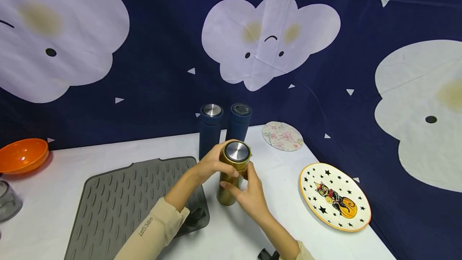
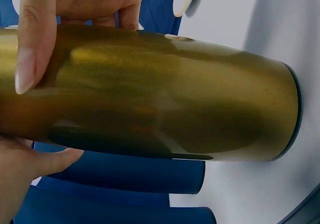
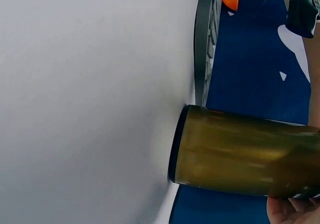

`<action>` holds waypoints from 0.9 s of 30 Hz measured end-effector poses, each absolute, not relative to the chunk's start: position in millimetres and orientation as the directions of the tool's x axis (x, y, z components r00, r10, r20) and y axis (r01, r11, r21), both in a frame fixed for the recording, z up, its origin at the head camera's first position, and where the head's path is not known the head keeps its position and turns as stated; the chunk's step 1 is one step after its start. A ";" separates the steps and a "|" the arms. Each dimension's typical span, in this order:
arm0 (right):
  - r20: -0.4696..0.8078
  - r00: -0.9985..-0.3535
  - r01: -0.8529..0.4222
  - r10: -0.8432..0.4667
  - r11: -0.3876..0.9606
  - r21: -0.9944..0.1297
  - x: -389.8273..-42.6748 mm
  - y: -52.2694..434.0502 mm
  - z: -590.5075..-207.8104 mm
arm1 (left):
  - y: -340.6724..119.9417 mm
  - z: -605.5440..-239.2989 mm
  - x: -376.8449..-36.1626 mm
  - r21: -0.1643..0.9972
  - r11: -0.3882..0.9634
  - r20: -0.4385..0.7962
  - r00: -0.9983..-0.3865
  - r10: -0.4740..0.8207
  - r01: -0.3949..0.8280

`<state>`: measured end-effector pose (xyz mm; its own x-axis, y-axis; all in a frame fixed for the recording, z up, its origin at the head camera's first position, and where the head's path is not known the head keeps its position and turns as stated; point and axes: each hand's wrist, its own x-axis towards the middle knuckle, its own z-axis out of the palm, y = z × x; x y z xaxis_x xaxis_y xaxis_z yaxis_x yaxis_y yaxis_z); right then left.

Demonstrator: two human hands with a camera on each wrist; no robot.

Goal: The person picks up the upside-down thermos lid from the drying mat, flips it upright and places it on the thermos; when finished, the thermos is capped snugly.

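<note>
Left hand [image 1: 211,164] wrapped round upper body of gold flask [image 1: 231,179], just under the lid, fingers curled on it; thumb and fingers visible on the gold wall in left wrist view [image 2: 30,43]. Right hand [image 1: 249,193] gripping the same flask lower down, from its 4 o'clock side, fingers curled across the front. Both hands holding, neither slack.

Gold flask upright, base flat on white counter [image 1: 252,228], roughly centre of the head view. Dark base ring seated on the counter in right wrist view [image 3: 235,156]. Steel lid disc [image 1: 237,151] on top, closed.

Two dark blue flasks at 12 o'clock from the gold one, upright, side by side near the backdrop: left one [image 1: 210,129] with shiny steel top, right one [image 1: 239,123] with dark top. Near the gold flask, contact cannot be judged.

Grey ribbed drying mat [image 1: 126,204] at 9 o'clock, just beside the flask base. Star-pattern plate with cat picture [image 1: 333,202] at 3 o'clock, well apart. Floral round coaster [image 1: 282,136] at 1 o'clock. Orange bowl [image 1: 22,155] far out at 9–10 o'clock, counter's left edge. Clear container [image 1: 8,202] below it, partly cut off.
</note>
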<state>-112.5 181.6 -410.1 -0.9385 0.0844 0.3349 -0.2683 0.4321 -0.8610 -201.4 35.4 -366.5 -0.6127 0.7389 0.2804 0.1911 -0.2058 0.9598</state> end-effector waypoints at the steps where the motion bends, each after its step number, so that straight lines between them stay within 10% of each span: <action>1: 0.333 -0.939 -0.266 0.086 0.433 -0.861 -112.5 181.5 -409.7 | 35.2 -366.8 -201.5 0.960 -0.206 0.279 -0.612 0.740 0.188; 27: 0.316 -0.934 -0.226 0.164 0.411 -0.883 -119.9 191.4 -398.6 | -3.2 -373.4 -188.0 0.928 -0.323 0.356 -0.686 0.634 0.184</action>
